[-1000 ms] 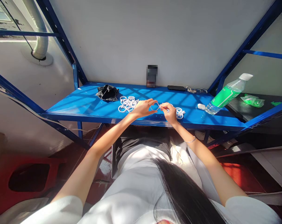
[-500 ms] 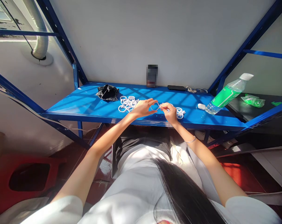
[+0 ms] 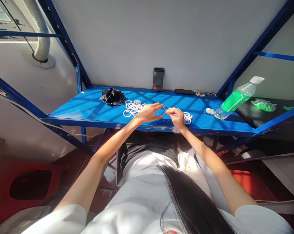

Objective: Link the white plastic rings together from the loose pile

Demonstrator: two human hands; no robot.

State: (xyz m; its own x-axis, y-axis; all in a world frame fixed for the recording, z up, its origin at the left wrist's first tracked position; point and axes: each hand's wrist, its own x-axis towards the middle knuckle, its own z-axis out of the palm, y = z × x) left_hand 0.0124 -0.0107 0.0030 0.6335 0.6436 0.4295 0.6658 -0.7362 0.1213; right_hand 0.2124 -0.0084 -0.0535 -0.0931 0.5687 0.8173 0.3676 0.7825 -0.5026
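Head camera, and nearest of all at six o'clock, long dark hair spills over a white shirt. Up we go, past a thin bracelet between four and five o'clock, and it's on to the hands! Left hand: thumb and fingers bowed in a wide C, holding a thin pale ring between them. Right hand, at the ring's three o'clock: fingertips pinched narrow on its edge, so both have hold of it, over the blue table. (The exact grip point is too small to read.)

Just beside the left hand, at nine, lies a heap of white rings; by the right, at three, a smaller heap, partly covered by that hand. Further out at three: a small white case, then a tilted bottle with a green label. Between nine and ten, a crumpled black bag. Around two, a loose cable; between one and two, a flat black phone. And farthest, at twelve, a blurred dark box stands upright by the pale wall.
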